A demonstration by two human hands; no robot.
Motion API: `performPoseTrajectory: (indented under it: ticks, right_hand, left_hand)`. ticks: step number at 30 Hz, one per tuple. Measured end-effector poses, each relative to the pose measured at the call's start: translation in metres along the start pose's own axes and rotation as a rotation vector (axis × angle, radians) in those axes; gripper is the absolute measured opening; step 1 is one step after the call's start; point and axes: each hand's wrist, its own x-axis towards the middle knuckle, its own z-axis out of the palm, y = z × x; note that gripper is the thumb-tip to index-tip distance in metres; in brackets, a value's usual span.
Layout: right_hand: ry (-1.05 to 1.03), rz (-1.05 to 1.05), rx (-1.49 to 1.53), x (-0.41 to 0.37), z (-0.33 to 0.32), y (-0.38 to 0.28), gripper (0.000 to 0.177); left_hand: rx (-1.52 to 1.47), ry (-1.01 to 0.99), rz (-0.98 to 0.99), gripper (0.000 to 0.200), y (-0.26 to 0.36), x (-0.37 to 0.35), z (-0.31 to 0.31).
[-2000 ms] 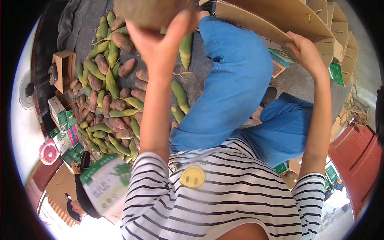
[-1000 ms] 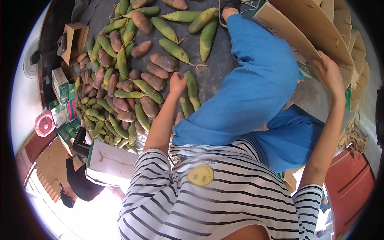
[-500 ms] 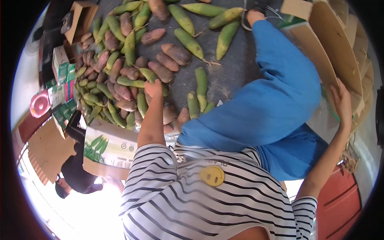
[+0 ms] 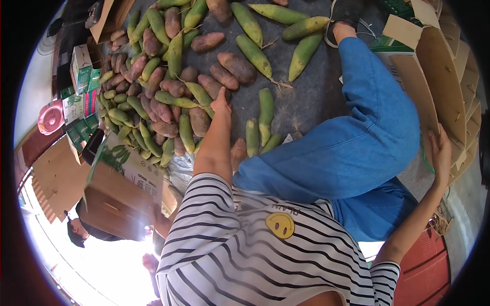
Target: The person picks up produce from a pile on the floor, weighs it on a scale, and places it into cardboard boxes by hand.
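Observation:
My left hand reaches over the pile with a finger stretched out, beside the end of a green radish and near a reddish radish. Its other fingers are partly hidden, and I see nothing lifted in it. At the right, my right hand grips the edge of an open cardboard box by my bent leg. Green radishes and reddish ones lie mixed in a heap left of my left hand. Two green radishes lie between that hand and my knee.
Several large green radishes lie on the dark floor near my foot. Cardboard dividers stand at the far right. At lower left another person is by a printed carton. A pink fan stands at the left.
My left hand has moved right and slightly forward across the heap. My right hand stays at the box edge. The other person's printed carton has tilted and shifted.

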Motion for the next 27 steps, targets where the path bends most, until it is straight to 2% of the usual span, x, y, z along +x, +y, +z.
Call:
performPoseTrajectory:
  ticks: [4,7,10,13,16,19,22,24,26,27]
  right_hand:
    - [0.031,-0.049,-0.045,-0.002,0.001,0.004,0.034]
    - [0.054,-0.071,-0.078,-0.003,0.003,0.005,0.034]
    - [0.082,-0.088,-0.072,-0.005,0.004,0.003,0.034]
    - [0.064,-0.092,-0.079,-0.006,0.0,-0.004,0.035]
    - [0.076,-0.129,-0.05,-0.002,0.005,0.008,0.034]
    - [0.057,-0.161,0.002,-0.004,0.0,-0.006,0.032]
    - [0.093,-0.174,-0.009,-0.005,0.003,-0.004,0.03]
    - [0.081,-0.167,-0.005,-0.005,0.003,-0.005,0.031]
    - [0.079,-0.168,-0.006,-0.005,0.003,-0.006,0.031]
    - [0.085,-0.173,-0.009,-0.006,0.003,-0.006,0.032]
  left_hand:
    - [0.019,-0.012,-0.103,0.074,0.016,-0.011,-0.003]
    - [0.074,-0.046,-0.062,0.07,0.024,-0.012,-0.004]
    - [-0.012,0.044,0.009,0.067,0.021,-0.022,0.002]
    - [-0.053,0.051,-0.006,0.063,0.019,-0.035,0.0]
    - [-0.054,-0.135,0.016,0.06,0.012,-0.075,-0.017]
    - [-0.113,-0.381,-0.001,0.056,0.013,-0.125,-0.024]
    - [-0.122,-0.671,0.114,0.054,0.036,-0.212,-0.007]
    - [-0.086,-0.911,0.299,0.059,0.061,-0.279,0.015]
    - [0.077,-1.112,0.657,0.072,0.082,-0.332,0.041]
    - [0.109,-1.108,0.788,0.075,0.093,-0.375,0.051]
